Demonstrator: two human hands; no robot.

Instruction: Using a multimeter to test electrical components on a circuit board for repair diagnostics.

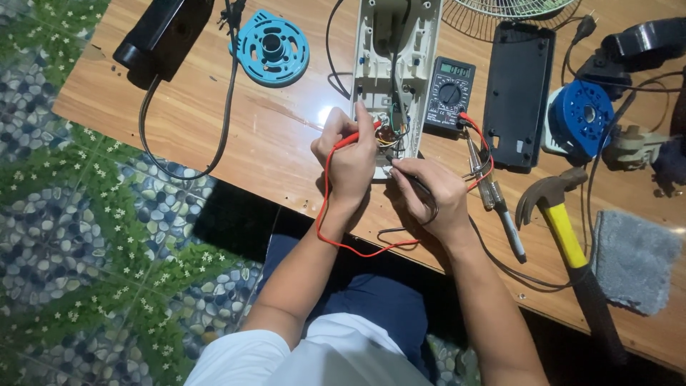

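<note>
On the wooden table (214,121), the red probe (357,137) was pinched by the left hand (348,159) and the black probe (409,176) by the right hand (432,193), inside an open white casing (429,43) full of wiring.

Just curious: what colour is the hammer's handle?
The hammer has a yellow handle running into a black grip, seen in the head view.

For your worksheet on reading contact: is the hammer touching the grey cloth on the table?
Apart. The head view shows a strip of bare wooden table between the hammer, with its yellow-and-black handle, and the grey cloth lying to its right.
</note>
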